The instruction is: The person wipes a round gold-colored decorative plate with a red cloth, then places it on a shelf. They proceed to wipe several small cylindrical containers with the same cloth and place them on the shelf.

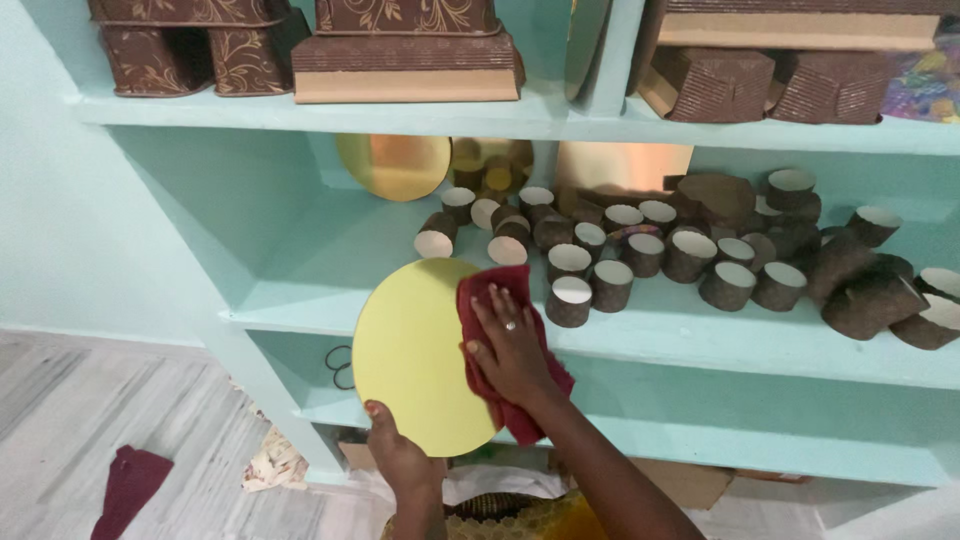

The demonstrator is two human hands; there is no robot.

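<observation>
My left hand (398, 450) grips the lower edge of a round yellow board (415, 350), holding it upright in front of the shelves. With fingers spread and a ring on one of them, my right hand (510, 345) presses a dark red cloth (490, 300) against the board's right side. The cloth hangs down past my wrist.
The pale green shelf (690, 345) behind holds several brown paper baking cups (640, 255) and gold round boards (395, 165). Brown patterned boxes (405, 50) fill the top shelf. Another dark red cloth (130, 485) lies on the tiled floor at the left. Black rings (340, 367) rest on a lower shelf.
</observation>
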